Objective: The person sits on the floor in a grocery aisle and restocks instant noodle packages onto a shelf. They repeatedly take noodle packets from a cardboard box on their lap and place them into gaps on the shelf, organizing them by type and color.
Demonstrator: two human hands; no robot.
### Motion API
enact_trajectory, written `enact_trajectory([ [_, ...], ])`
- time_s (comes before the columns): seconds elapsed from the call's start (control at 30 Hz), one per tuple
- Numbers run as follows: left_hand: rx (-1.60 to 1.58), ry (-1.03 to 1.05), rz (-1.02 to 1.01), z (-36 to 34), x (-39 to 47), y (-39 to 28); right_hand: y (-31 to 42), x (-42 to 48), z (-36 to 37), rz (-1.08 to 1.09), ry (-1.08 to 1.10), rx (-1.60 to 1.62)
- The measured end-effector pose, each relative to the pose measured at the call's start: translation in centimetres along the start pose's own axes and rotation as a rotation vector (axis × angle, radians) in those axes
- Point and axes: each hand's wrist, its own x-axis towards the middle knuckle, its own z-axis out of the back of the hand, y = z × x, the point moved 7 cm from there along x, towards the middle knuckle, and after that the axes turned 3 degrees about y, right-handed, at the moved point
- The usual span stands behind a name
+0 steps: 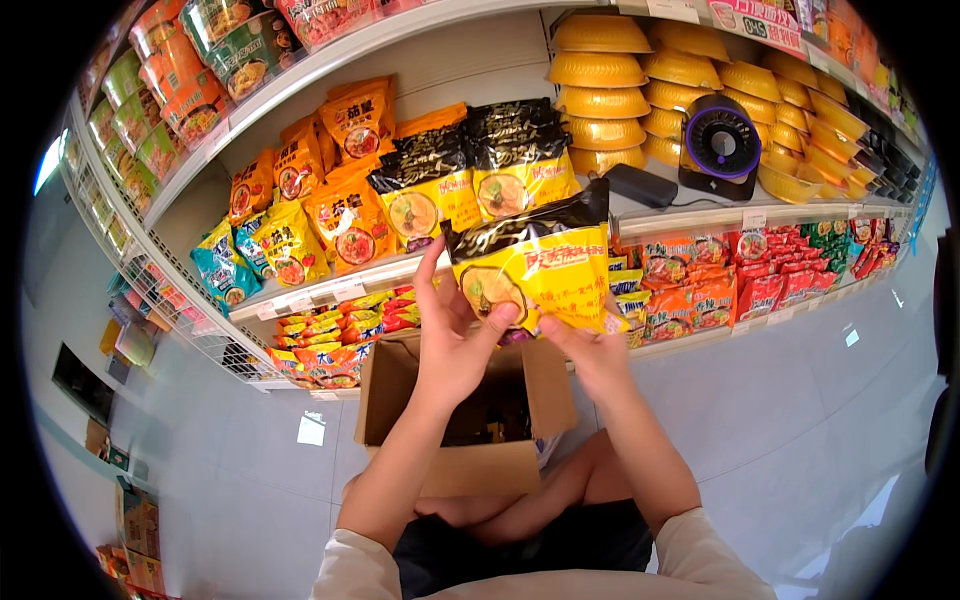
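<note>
A yellow and black packet of instant noodles (555, 262) is held up between both hands, in front of the shelf. My left hand (461, 322) grips its left side, thumb on the front. My right hand (589, 337) pinches the lower right edge, its other fingers partly hidden behind the packet. Below the hands, an open cardboard box (484, 465) stands by my legs with a few dark and yellow items inside. Behind the held packet, similar yellow and black packets (431, 202) stand on the shelf beside orange noodle packets (349, 225).
The shelf edge (345, 289) carries price tags. Stacked yellow bowls (604, 97), a black power bank (641, 185) and a small fan (721, 146) occupy the shelf's right part. Red and orange packets (690, 300) fill the lower shelf; noodle tubs (247, 52) stand above.
</note>
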Motion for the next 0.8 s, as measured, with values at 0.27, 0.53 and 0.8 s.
enact_trajectory([
  [0.27, 0.639, -0.064, -0.176, 3.1, 9.1, 4.0, 3.5, 10.5, 1.0, 0.433, 0.177, -0.980],
  [0.53, 1.257, -0.209, -0.388, 3.0, 12.3, 6.6, 1.7, 15.4, 2.1, 0.487, 0.142, -1.105],
  [0.8, 1.316, -0.208, -0.445, 2.4, 14.0, 7.3, 2.2, 17.5, 2.7, 0.412, 0.188, -1.162],
])
